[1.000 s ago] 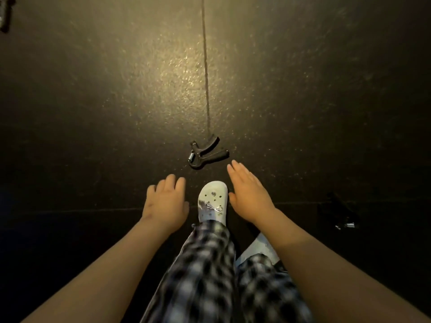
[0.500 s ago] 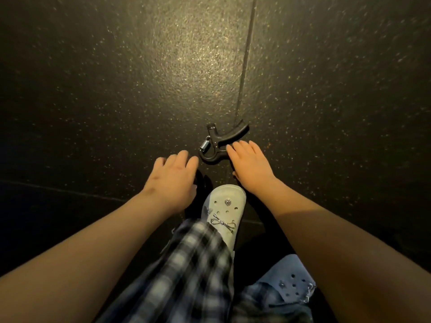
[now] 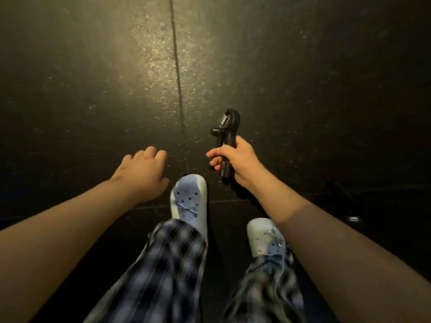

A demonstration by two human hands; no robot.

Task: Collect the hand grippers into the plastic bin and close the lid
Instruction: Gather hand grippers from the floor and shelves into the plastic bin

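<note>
Right hand [image 3: 235, 162]: your fingers and thumb wrap lower handles of black hand gripper [image 3: 227, 129], held upright above floor [image 3: 93, 89], just right of and beyond front shoe [image 3: 189, 201]. Spring end points away from you; holding by handles likely gives secure carry. Left hand [image 3: 142, 169]: fingers relaxed, empty, left of shoe, probably kept free for balance or lid. Plastic bin not in view; deposit not yet done.

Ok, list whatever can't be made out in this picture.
- Plastic bin and lid: outside the head view entirely.
- Hand gripper: the middle of its handles is hidden inside the right hand.
- Dark object at far right: too shadowed to identify.
- Left hand: palm side faces down, hidden.
- Plaid trousers: motion-blurred.
</note>
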